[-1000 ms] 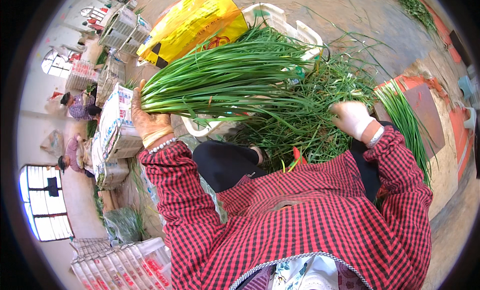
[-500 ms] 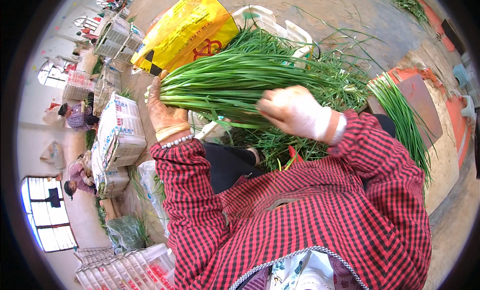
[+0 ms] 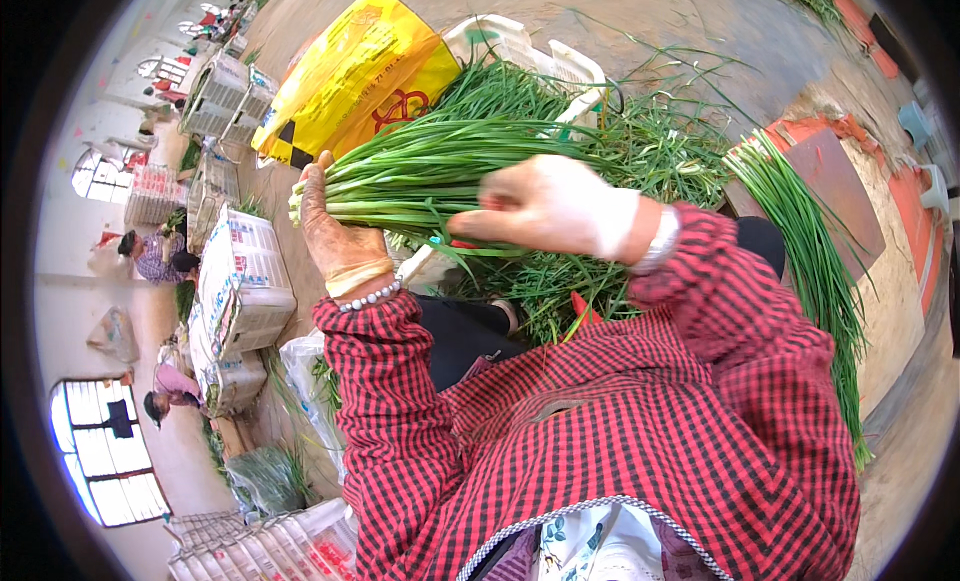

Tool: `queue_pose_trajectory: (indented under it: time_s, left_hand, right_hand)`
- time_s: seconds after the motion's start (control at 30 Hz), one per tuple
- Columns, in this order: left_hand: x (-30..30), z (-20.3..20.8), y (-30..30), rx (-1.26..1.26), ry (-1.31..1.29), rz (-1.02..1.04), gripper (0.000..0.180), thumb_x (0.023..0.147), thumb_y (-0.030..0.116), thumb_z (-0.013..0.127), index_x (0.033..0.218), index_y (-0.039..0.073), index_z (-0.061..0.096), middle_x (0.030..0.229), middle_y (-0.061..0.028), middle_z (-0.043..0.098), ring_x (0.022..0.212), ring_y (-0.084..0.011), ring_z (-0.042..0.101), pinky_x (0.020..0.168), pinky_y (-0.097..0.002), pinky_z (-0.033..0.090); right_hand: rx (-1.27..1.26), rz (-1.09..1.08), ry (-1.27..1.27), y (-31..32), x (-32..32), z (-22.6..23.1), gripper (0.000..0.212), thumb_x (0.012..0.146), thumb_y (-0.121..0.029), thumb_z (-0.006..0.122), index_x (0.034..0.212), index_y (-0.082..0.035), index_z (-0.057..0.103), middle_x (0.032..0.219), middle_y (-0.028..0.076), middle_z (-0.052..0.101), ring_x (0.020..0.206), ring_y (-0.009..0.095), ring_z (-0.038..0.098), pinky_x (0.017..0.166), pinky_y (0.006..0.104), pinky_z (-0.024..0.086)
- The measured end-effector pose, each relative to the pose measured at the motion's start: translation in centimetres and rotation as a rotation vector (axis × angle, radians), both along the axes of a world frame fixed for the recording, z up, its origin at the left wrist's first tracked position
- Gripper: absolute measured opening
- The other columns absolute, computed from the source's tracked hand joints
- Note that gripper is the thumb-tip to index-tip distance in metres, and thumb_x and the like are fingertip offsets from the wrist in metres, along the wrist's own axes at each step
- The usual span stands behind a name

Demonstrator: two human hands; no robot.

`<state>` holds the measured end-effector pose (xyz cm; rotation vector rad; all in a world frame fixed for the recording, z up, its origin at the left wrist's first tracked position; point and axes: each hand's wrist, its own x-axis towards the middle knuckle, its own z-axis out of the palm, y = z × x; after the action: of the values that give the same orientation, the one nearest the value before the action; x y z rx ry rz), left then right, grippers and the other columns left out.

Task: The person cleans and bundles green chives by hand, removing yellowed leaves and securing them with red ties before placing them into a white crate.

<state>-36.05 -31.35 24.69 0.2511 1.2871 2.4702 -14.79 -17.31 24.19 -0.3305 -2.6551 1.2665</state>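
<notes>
A thick bunch of garlic chives (image 3: 440,161) lies sideways in front of me, pale cut ends to the left and green blades trailing right. My left hand (image 3: 335,231) is wrapped round it close to the pale ends. At the bunch's near side is my right hand (image 3: 560,206), its fingers curled and slightly blurred; whether they pinch a few blades cannot be made out. Loose chive leaves (image 3: 560,291) are heaped beneath both hands. A second bunch of chives (image 3: 800,216) rests at the right on a brown board (image 3: 835,186).
A yellow printed bag (image 3: 365,71) stands beyond my left hand, beside a white plastic crate (image 3: 500,31). Stacked white crates (image 3: 245,281) line the left side, where other people (image 3: 160,256) work. A clear plastic bag (image 3: 310,376) lies near my left forearm.
My right hand has moved left along the bunch, toward its pale ends. The left hand keeps its hold. The whole view has shifted slightly.
</notes>
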Motion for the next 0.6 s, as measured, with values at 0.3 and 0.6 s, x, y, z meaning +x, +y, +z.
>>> queue_pose_trajectory:
  time_s: [0.3,0.6]
  left_hand:
    - [-5.2,-1.0,-5.1,0.084,-0.092,0.087,0.036,0.088,0.02,0.069,0.118,0.001,0.067,0.118,-0.0187,0.069,0.107,-0.034,0.066,0.094,-0.053,0.055]
    - [-6.6,-6.5,-8.2,0.019,-0.288,0.24,0.04,0.089,0.037,0.069,0.116,0.008,0.067,0.114,-0.0133,0.071,0.096,-0.0339,0.068,0.079,-0.053,0.058]
  right_hand:
    - [0.385,0.016,0.089,0.1,3.4,-13.3,0.024,0.089,-0.025,0.055,0.075,-0.007,0.06,0.064,0.015,0.061,0.059,0.035,0.063,0.057,0.047,0.052]
    - [0.352,-0.359,-0.239,6.9,10.9,-8.3,0.027,0.087,-0.035,0.063,0.084,-0.009,0.073,0.078,0.014,0.07,0.072,0.032,0.069,0.067,0.0421,0.055]
